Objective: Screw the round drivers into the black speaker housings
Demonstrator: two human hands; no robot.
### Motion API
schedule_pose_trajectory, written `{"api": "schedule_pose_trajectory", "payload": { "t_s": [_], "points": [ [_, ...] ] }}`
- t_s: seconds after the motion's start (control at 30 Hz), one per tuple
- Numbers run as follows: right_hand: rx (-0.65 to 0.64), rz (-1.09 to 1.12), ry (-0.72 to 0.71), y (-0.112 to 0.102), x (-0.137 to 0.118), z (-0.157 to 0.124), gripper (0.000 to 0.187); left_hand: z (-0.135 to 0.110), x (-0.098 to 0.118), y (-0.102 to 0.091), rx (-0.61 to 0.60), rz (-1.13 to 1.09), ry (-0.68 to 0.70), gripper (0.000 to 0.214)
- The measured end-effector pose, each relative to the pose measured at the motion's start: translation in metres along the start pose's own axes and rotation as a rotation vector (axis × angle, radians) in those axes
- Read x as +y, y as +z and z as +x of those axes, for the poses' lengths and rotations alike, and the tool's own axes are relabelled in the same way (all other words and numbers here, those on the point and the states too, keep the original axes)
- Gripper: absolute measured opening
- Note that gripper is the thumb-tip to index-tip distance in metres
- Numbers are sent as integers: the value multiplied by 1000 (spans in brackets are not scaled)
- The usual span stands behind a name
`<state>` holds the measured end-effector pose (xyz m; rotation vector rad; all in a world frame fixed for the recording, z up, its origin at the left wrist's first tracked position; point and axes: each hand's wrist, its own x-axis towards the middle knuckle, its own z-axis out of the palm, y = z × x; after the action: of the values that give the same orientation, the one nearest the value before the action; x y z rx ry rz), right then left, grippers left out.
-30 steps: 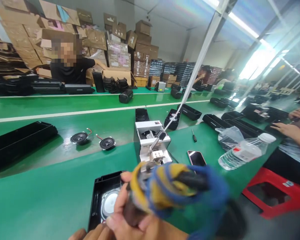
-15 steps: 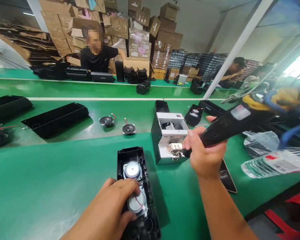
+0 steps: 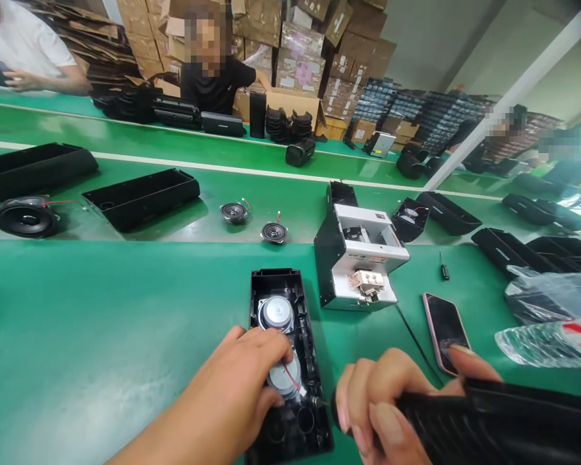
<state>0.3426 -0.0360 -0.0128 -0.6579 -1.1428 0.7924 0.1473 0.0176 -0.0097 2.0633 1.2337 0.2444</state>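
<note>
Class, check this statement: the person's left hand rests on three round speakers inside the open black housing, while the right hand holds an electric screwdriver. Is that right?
Not quite: the head view shows two speakers, not three, inside the open black housing. The left hand does rest on them, and the right hand holds the electric screwdriver.

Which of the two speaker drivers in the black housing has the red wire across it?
The lower driver, nearest the person and partly under the left hand; the upper driver shows no wire.
</note>
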Motion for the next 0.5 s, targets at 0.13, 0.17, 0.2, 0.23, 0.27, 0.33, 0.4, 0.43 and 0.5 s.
{"api": "schedule_pose_trajectory", "payload": {
  "t_s": [0.13,0.17,0.2,0.23,0.27,0.33,0.4,0.43,0.5],
  "points": [
    [56,-4,24,4,15,-4,54,0,1,0,-3,-8,2,40],
    [50,-5,33,4,16,-4,54,0,1,-1,-2,-10,-1,40],
    [38,-6,37,4,16,-4,54,0,1,-1,-2,-12,-4,39],
    [29,-6,42,4,16,-4,54,0,1,-1,-3,-15,-9,39],
    [21,-6,46,3,15,-4,54,-1,1,0,-5,-17,-13,39],
    [16,-9,53,2,16,-4,53,-2,1,0,-6,-18,-18,40],
    [17,-25,68,1,19,-4,52,-2,1,0,-4,-9,-14,40],
    [9,-39,78,1,22,-4,53,-2,1,0,-5,-2,-9,40],
    [-13,-91,94,-1,28,-4,51,-1,1,0,-8,4,-3,40]
  ]
}}
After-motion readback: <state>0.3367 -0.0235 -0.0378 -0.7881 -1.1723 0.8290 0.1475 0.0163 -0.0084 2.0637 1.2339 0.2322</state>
